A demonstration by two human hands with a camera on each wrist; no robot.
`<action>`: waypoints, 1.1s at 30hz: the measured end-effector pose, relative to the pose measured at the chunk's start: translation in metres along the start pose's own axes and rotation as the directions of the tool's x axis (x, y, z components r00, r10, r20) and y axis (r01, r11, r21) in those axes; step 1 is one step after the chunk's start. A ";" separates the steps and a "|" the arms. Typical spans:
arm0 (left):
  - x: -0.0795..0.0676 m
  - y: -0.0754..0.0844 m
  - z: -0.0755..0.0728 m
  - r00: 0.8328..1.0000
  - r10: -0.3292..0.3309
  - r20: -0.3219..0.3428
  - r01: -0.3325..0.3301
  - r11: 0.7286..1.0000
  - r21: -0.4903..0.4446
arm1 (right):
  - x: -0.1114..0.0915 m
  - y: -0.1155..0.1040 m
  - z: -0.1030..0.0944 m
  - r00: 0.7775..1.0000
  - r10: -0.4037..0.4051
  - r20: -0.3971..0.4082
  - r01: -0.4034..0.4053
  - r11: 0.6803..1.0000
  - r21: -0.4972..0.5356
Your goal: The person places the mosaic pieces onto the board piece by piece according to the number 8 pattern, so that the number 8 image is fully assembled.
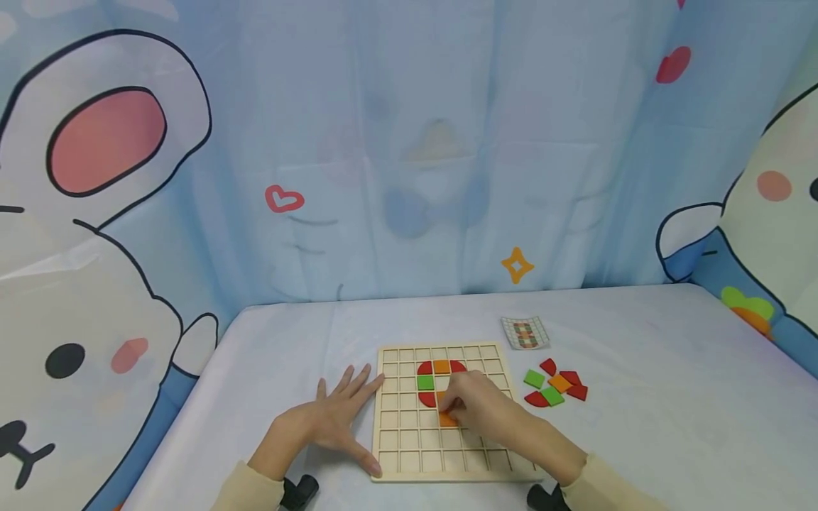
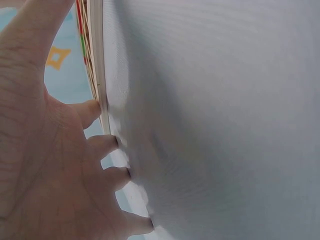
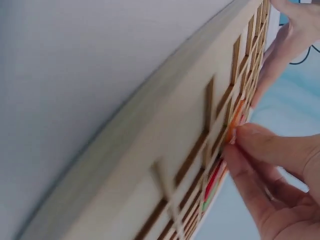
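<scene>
A wooden grid board [image 1: 399, 440] lies on the table. Red rounded tiles [image 1: 427, 399], a green square tile [image 1: 424, 383] and orange square tiles [image 1: 442, 367] sit in its upper middle cells. Spread along the board's left edge is my left hand [image 1: 335, 419], its thumb at the near corner and its fingertips on the cloth and edge. My right hand [image 1: 482, 404] reaches over the board. Thumb and forefinger pinch an orange tile [image 3: 234, 122] at a cell in the right wrist view. The hand itself covers some cells to the right.
Right of the board lies a loose group of red, green [image 1: 534, 378] and orange tiles [image 1: 559, 383]. A small pattern card [image 1: 525, 333] with a printed grid lies behind them. White cloth [image 1: 671, 397] covers the table, and a printed blue curtain [image 1: 434, 213] hangs at its back.
</scene>
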State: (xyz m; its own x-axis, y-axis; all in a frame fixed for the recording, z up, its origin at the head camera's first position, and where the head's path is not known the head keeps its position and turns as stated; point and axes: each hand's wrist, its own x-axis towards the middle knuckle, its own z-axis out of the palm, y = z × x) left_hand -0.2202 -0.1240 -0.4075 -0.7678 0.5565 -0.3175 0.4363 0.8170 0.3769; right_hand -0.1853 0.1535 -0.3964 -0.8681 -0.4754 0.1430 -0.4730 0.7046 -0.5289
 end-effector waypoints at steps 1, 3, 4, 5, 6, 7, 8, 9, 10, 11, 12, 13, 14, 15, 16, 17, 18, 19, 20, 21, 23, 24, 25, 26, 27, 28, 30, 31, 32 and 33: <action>0.000 0.000 0.000 1.000 0.002 -0.001 -0.002 1.000 0.001 | -0.002 0.002 -0.001 1.000 -0.012 0.001 0.012 1.000 0.013; 0.000 0.000 0.000 1.000 0.005 -0.001 -0.005 1.000 0.001 | -0.007 0.006 -0.005 1.000 -0.024 0.004 0.023 0.998 0.050; 0.000 0.000 0.000 1.000 0.005 -0.002 -0.005 1.000 -0.001 | -0.009 0.009 -0.008 1.000 -0.028 0.002 0.027 0.998 0.064; 0.000 0.000 0.000 1.000 0.004 -0.002 -0.004 1.000 -0.002 | -0.012 0.012 -0.010 1.000 -0.030 -0.002 0.030 0.997 0.075; 0.000 0.000 0.000 1.000 0.004 -0.002 -0.004 1.000 -0.004 | -0.016 0.015 -0.013 1.000 -0.025 -0.007 0.025 0.996 0.082; 0.000 0.001 -0.001 1.000 0.004 -0.002 -0.005 1.000 -0.005 | -0.020 0.019 -0.016 1.000 -0.016 -0.012 0.017 0.996 0.085; 0.001 0.001 -0.001 1.000 0.005 -0.002 -0.005 1.000 -0.007 | -0.024 0.022 -0.020 1.000 -0.003 -0.014 0.005 0.996 0.088; 0.001 0.001 -0.001 1.000 0.006 -0.003 -0.006 1.000 -0.008 | -0.029 0.026 -0.024 1.000 0.007 -0.017 -0.005 0.997 0.080; 0.001 0.001 -0.001 1.000 0.007 -0.003 -0.007 1.000 -0.007 | -0.034 0.030 -0.028 1.000 0.026 -0.018 -0.024 0.997 0.071; 0.001 0.001 -0.001 1.000 0.009 -0.002 -0.009 1.000 -0.007 | -0.040 0.034 -0.032 0.999 0.041 -0.021 -0.040 0.997 0.059; 0.001 0.001 -0.001 1.000 0.010 -0.002 -0.010 1.000 -0.007 | -0.045 0.039 -0.037 0.998 0.055 -0.025 -0.054 0.997 0.050; 0.001 0.001 -0.002 1.000 0.012 -0.002 -0.012 1.000 -0.006 | -0.051 0.043 -0.041 0.998 0.062 -0.028 -0.061 0.997 0.040; 0.001 0.001 -0.002 1.000 0.013 0.000 -0.013 1.000 -0.003 | -0.057 0.049 -0.046 0.997 0.071 -0.026 -0.070 0.997 0.028; 0.001 0.001 -0.002 1.000 0.014 0.001 -0.014 1.000 -0.003 | -0.062 0.054 -0.052 0.997 0.067 -0.031 -0.067 0.998 0.009; 0.001 0.000 -0.003 1.000 0.015 0.002 -0.015 1.000 -0.002 | -0.067 0.060 -0.057 0.997 0.064 -0.040 -0.064 0.998 -0.005; 0.001 0.000 -0.003 1.000 0.016 0.002 -0.016 1.000 0.000 | -0.072 0.067 -0.063 0.997 0.056 -0.050 -0.057 0.998 -0.020; 0.001 0.000 -0.003 1.000 0.017 0.002 -0.017 1.000 0.002 | -0.076 0.073 -0.069 0.997 0.052 -0.060 -0.055 0.998 -0.037; 0.001 0.000 -0.004 1.000 0.019 0.003 -0.019 1.000 0.004 | -0.080 0.080 -0.075 0.996 0.052 -0.070 -0.056 0.997 -0.057; 0.001 0.000 -0.004 1.000 0.021 0.003 -0.021 1.000 0.001 | -0.083 0.086 -0.080 0.995 0.063 -0.078 -0.069 0.995 -0.077; 0.001 0.000 -0.004 1.000 0.023 0.004 -0.022 1.000 -0.002 | -0.086 0.092 -0.085 0.993 0.076 -0.091 -0.085 0.992 -0.098; 0.001 -0.001 -0.004 1.000 0.026 0.006 -0.026 1.000 -0.005 | -0.089 0.103 -0.094 0.987 0.127 -0.096 -0.138 0.982 -0.126; 0.001 -0.001 -0.004 1.000 0.025 0.007 -0.025 1.000 -0.008 | -0.090 0.108 -0.097 0.984 0.149 -0.093 -0.161 0.977 -0.138; 0.001 -0.001 -0.004 1.000 0.024 0.008 -0.024 1.000 -0.009 | -0.091 0.113 -0.100 0.982 0.171 -0.086 -0.182 0.973 -0.145; 0.001 -0.001 -0.004 1.000 0.023 0.009 -0.023 1.000 -0.011 | -0.091 0.117 -0.101 0.979 0.189 -0.079 -0.199 0.968 -0.151; 0.001 -0.001 -0.003 1.000 0.021 0.009 -0.020 1.000 -0.011 | -0.091 0.121 -0.103 0.977 0.203 -0.071 -0.212 0.965 -0.153; 0.001 -0.001 -0.003 1.000 0.017 0.009 -0.017 1.000 -0.011 | -0.091 0.124 -0.103 0.975 0.213 -0.063 -0.221 0.964 -0.151; 0.001 -0.001 -0.002 1.000 0.013 0.008 -0.013 1.000 -0.010 | -0.091 0.130 -0.102 0.974 0.220 -0.053 -0.225 0.963 -0.147; 0.001 -0.001 -0.002 1.000 0.012 0.007 -0.012 1.000 -0.009 | -0.091 0.132 -0.101 0.972 0.228 -0.052 -0.233 0.962 -0.144; 0.001 -0.001 -0.001 1.000 0.011 0.005 -0.011 1.000 -0.008 | -0.090 0.134 -0.101 0.970 0.237 -0.053 -0.243 0.959 -0.143; 0.001 -0.001 -0.001 1.000 0.010 0.004 -0.010 1.000 -0.007 | -0.090 0.136 -0.100 0.969 0.243 -0.052 -0.248 0.959 -0.140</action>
State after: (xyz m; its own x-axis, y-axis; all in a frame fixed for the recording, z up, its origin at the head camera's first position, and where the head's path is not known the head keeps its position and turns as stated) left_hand -0.2217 -0.1242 -0.4072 -0.7611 0.5656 -0.3174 0.4409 0.8102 0.3863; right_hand -0.1863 0.3444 -0.3976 -0.9636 -0.2619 0.0529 -0.2590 0.8672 -0.4254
